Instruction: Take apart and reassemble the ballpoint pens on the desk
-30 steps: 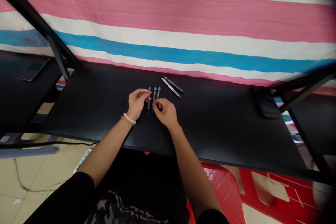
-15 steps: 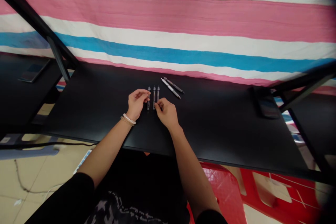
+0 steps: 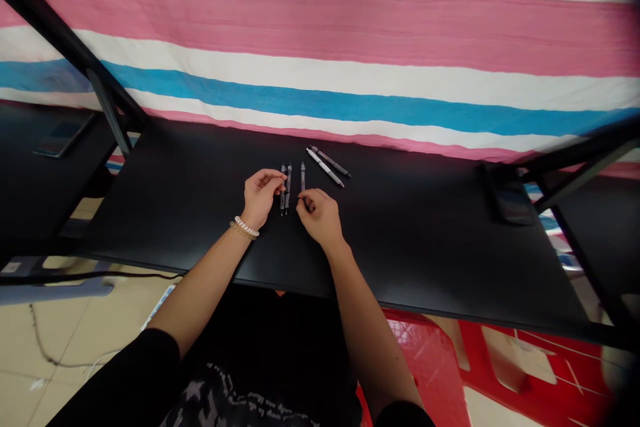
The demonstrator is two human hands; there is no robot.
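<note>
While one striped sheet [image 3: 320, 27] fills the space beyond both hands, one black table [image 3: 425, 233] lies beneath them. Red plastic seating [image 3: 425, 360] shows nearer the body, to the right of the right hand. The two hands are apart, with pens between them. Two flat dark devices lie well away: one [image 3: 65, 137] far left of the left hand, one [image 3: 513, 200] far right of the right hand.

Five pens are on the table. The left hand [image 3: 261, 197] has its thumb and fingertips at the leftmost pen [image 3: 283, 202], a second pen [image 3: 289, 183] just beside it. The right hand [image 3: 320, 213], fingers curled, is at the near end of a third pen [image 3: 303, 177]. Whether either hand is clamped on a pen, I cannot tell. Beyond the right hand lie one white pen [image 3: 325, 167] and one dark pen [image 3: 337, 166], close together. Two bands [image 3: 246, 227] circle the left wrist.
</note>
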